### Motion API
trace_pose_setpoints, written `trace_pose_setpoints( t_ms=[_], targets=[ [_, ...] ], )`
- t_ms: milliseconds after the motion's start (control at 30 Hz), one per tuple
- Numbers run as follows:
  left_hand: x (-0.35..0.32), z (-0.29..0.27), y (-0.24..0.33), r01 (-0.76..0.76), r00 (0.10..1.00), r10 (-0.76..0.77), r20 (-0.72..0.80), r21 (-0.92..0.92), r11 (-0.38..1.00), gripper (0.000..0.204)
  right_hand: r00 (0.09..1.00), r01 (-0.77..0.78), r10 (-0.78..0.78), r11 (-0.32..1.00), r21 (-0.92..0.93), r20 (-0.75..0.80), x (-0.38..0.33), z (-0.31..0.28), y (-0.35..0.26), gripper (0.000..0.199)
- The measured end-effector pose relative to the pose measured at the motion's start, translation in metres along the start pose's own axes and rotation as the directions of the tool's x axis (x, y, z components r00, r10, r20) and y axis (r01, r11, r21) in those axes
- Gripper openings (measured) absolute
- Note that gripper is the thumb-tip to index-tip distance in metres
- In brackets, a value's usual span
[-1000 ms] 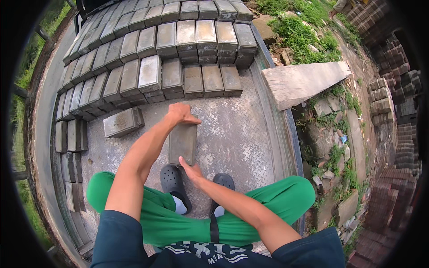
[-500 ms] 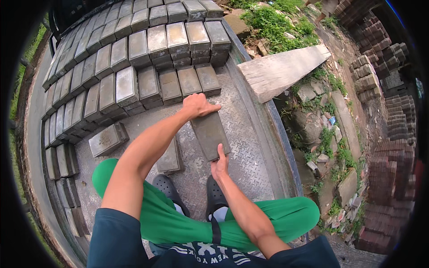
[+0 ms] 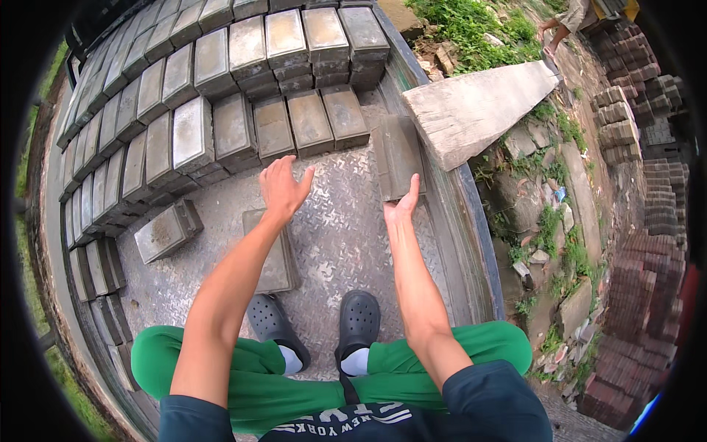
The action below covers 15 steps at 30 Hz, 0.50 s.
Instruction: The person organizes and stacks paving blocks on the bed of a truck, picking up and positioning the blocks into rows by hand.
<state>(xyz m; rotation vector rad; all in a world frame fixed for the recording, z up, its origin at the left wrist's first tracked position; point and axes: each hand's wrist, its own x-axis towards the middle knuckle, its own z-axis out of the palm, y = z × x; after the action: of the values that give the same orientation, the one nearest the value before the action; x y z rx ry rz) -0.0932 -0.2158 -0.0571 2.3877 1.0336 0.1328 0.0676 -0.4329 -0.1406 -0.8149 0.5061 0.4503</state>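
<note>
My right hand (image 3: 402,206) grips the near end of a grey paving brick (image 3: 398,156), its thumb on top and its fingers underneath. The brick lies along the right side of the truck bed, beside the end of the front row of stacked bricks (image 3: 309,121). My left hand (image 3: 284,188) is open and holds nothing, hovering over the metal floor just in front of that row. Below the left wrist, partly covered by the forearm, a grey brick (image 3: 277,267) rests flat on the floor. Farther left sits another loose grey brick (image 3: 166,234).
Several tiers of bricks (image 3: 250,44) rise at the far side and along the left. A low metal side wall (image 3: 479,243) edges the bed, with a pale wooden plank (image 3: 482,110) leaning over it. Outside are rubble, weeds, reddish brick stacks (image 3: 626,302) and another person's legs (image 3: 563,33).
The brick has moved forward and right, from between both hands to the side wall. My left hand has let go of it and drawn back left; my right hand still has it.
</note>
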Motion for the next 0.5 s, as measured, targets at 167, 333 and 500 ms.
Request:
trace_pose_setpoints(
  t_ms=[167, 333, 500],
  targets=[
    [-0.089, 0.012, -0.056, 0.174, 0.983, -0.152, -0.105, 0.256, 0.951, 0.090, 0.972, 0.071, -0.082, 0.996, -0.058, -0.220, 0.056, 0.020, 0.008, 0.087],
    [-0.115, 0.016, -0.079, 0.270, 0.963, -0.262, -0.066, 0.245, 0.931, 0.100, 0.945, 0.075, -0.106, 0.991, -0.108, -0.309, 0.081, 0.055, 0.019, 0.099],
    [-0.112, 0.007, -0.076, 0.242, 0.970, -0.228, -0.087, 0.232, 0.942, 0.097, 0.844, -0.050, -0.174, 0.916, -0.397, -0.507, 0.115, 0.101, 0.023, 0.077]
  ],
)
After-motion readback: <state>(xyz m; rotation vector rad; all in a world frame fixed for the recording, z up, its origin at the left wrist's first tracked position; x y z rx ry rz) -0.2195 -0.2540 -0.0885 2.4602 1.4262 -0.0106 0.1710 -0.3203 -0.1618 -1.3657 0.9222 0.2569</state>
